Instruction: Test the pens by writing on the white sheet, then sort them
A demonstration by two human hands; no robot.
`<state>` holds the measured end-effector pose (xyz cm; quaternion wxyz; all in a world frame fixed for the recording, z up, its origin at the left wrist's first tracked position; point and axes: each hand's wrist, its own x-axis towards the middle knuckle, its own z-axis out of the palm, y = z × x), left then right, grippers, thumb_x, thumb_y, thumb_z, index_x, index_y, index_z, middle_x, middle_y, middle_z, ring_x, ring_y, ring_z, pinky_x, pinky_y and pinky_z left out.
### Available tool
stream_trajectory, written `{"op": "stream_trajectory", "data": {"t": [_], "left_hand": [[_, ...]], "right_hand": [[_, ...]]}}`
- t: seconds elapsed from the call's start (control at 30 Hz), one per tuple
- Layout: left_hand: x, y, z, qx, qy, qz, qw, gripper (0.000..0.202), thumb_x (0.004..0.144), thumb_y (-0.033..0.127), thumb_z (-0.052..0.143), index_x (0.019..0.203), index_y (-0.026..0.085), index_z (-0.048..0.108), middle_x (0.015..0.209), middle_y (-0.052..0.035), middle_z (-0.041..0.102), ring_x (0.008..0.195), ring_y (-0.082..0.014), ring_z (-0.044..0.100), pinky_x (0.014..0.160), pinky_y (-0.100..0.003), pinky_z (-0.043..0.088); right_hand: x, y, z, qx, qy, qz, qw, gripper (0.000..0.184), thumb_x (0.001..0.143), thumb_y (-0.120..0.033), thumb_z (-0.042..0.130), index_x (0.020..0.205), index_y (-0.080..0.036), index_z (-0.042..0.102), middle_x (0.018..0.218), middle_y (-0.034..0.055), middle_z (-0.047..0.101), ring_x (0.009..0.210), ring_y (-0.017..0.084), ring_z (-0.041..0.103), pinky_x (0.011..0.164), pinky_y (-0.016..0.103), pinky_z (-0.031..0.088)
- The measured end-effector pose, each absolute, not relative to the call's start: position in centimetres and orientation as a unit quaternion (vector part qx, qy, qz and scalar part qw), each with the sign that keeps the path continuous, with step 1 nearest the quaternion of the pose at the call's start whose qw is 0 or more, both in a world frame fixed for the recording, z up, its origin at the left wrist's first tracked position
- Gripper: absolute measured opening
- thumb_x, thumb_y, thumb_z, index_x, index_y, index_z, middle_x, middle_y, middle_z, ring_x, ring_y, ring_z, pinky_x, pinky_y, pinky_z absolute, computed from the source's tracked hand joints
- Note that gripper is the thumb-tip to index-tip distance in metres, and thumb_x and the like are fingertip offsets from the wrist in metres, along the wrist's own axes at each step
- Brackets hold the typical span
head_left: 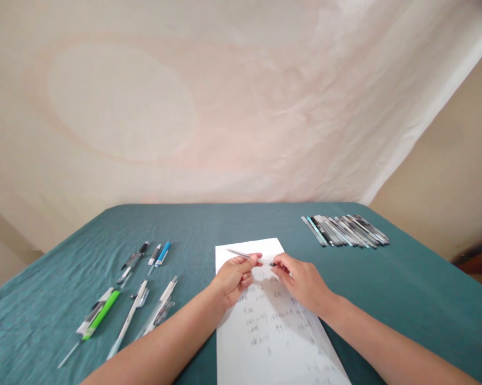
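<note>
A slim clear pen [241, 254] is held slanting above the far part of a white sheet of paper [233, 353], its thin tip pointing to the left. My left hand [235, 280] pinches it between thumb and fingers near the middle. At its dark right end, the fingers of my right hand [301, 280] are closed around the end; whether they grip a cap there is too small to tell. Rows of handwriting cover the paper below both hands, and my left forearm partly covers the pens at the lower left.
On the green tablecloth [209, 222], a row of many pens [345, 231] lies at the back right. To the left are a bright green pen [101, 315], a white pen [129, 315], a blue pen part [163, 253] and several other pens. A pale cloth hangs behind the table.
</note>
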<state>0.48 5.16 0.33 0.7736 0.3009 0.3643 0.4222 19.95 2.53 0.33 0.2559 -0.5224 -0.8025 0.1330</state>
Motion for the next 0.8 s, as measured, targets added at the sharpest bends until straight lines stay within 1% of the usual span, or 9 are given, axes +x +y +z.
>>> {"op": "stream_trajectory", "data": {"t": [0.1,0.17,0.3,0.37,0.43,0.57,0.63,0.7,0.8], "left_hand": [[0.5,5.1,0.41,0.302,0.364,0.418,0.776,0.02,0.077,0.018,0.068,0.094,0.008,0.066,0.081,-0.0064,0.06,0.04,0.0023,0.024,0.035,-0.012,0.022],[0.49,5.09,0.46,0.3,0.365,0.417,0.776,0.019,0.078,0.018,0.067,0.094,0.008,0.066,0.08,-0.0062,0.06,0.04,0.0023,0.023,0.035,-0.012,0.022],[0.46,5.14,0.52,0.295,0.368,0.425,0.772,0.017,0.08,0.017,0.065,0.094,0.007,0.065,0.079,-0.0056,0.059,0.04,0.0024,0.025,0.035,-0.011,0.021],[0.46,5.16,0.49,0.299,0.368,0.426,0.771,0.017,0.079,0.017,0.066,0.093,0.007,0.066,0.079,-0.0057,0.059,0.04,0.0023,0.025,0.035,-0.012,0.022],[0.46,5.17,0.43,0.303,0.366,0.424,0.771,0.018,0.078,0.017,0.067,0.093,0.007,0.066,0.08,-0.0059,0.06,0.04,0.0024,0.025,0.035,-0.012,0.021],[0.45,5.19,0.29,0.305,0.364,0.426,0.77,0.02,0.077,0.018,0.068,0.094,0.008,0.066,0.079,-0.0057,0.06,0.04,0.0023,0.025,0.035,-0.012,0.021],[0.42,5.24,0.19,0.304,0.364,0.43,0.768,0.02,0.077,0.019,0.069,0.093,0.007,0.066,0.078,-0.0054,0.06,0.04,0.002,0.026,0.035,-0.013,0.021],[0.4,5.3,0.09,0.302,0.365,0.431,0.768,0.02,0.077,0.02,0.069,0.092,0.007,0.066,0.077,-0.0052,0.06,0.04,0.0019,0.025,0.035,-0.013,0.021],[0.42,5.28,0.06,0.302,0.367,0.426,0.77,0.021,0.077,0.021,0.069,0.092,0.007,0.066,0.077,-0.0053,0.06,0.04,0.0018,0.025,0.035,-0.013,0.021]], "right_hand": [[19.94,2.47,0.43,-0.516,-0.813,0.122,0.24,0.027,0.095,-0.037,0.032,0.085,-0.023,0.052,0.07,-0.0002,0.062,0.062,0.015,0.058,0.059,0.025,0.035],[19.98,2.5,0.38,-0.515,-0.815,0.128,0.234,0.029,0.095,-0.038,0.031,0.083,-0.023,0.052,0.068,-0.0003,0.062,0.061,0.015,0.058,0.058,0.024,0.035],[20.02,2.6,0.18,-0.512,-0.812,0.116,0.256,0.019,0.093,-0.035,0.038,0.094,-0.024,0.053,0.08,0.0013,0.066,0.07,0.016,0.061,0.061,0.024,0.036],[20.01,2.59,0.15,-0.504,-0.818,0.101,0.257,0.019,0.093,-0.032,0.037,0.095,-0.023,0.054,0.082,0.0021,0.066,0.071,0.016,0.061,0.062,0.025,0.037],[20.01,2.53,0.17,-0.502,-0.82,0.1,0.255,0.021,0.094,-0.031,0.035,0.092,-0.022,0.053,0.079,0.0015,0.065,0.068,0.015,0.06,0.061,0.024,0.037],[20.01,2.44,0.24,-0.515,-0.81,0.14,0.243,0.026,0.096,-0.035,0.031,0.086,-0.022,0.051,0.065,-0.0025,0.061,0.058,0.013,0.057,0.056,0.023,0.036],[20.0,2.46,0.21,-0.515,-0.812,0.125,0.245,0.023,0.095,-0.035,0.033,0.089,-0.022,0.051,0.068,-0.0021,0.062,0.06,0.014,0.059,0.057,0.023,0.036],[19.99,2.51,0.18,-0.507,-0.821,0.083,0.248,0.02,0.094,-0.034,0.036,0.094,-0.022,0.052,0.076,0.0004,0.065,0.066,0.015,0.06,0.059,0.024,0.036],[19.98,2.55,0.21,-0.491,-0.838,0.038,0.237,0.023,0.095,-0.031,0.033,0.095,-0.021,0.054,0.082,0.0035,0.066,0.07,0.016,0.061,0.061,0.025,0.036]]}}
